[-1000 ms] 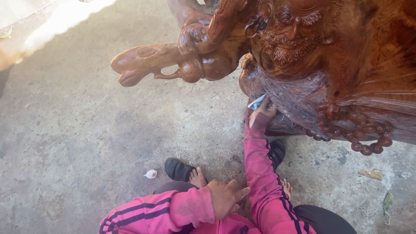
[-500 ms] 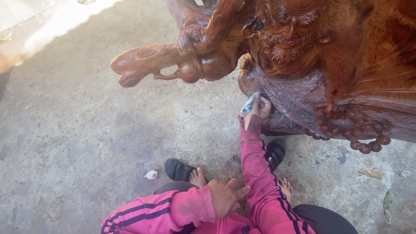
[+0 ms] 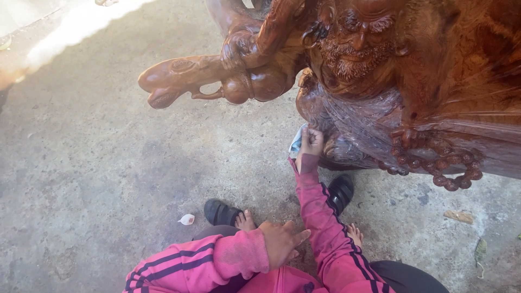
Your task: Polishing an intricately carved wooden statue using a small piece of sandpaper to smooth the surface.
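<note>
Small pale cloth (image 3: 297,140), perhaps sandpaper, clenched in right hand (image 3: 311,142) grip against reddish carved wooden statue (image 3: 369,108), left hand (image 3: 279,242) released, resting on knee.

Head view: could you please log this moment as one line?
right hand: presses cloth on wooden statue | left hand: resting on knee | floor: concrete

Soft daylight shade overall, blown-out sun glare across the concrete floor (image 3: 81,21) upper left, gentle sheen on the carved wooden statue (image 3: 380,81), slight softness at edges
</note>
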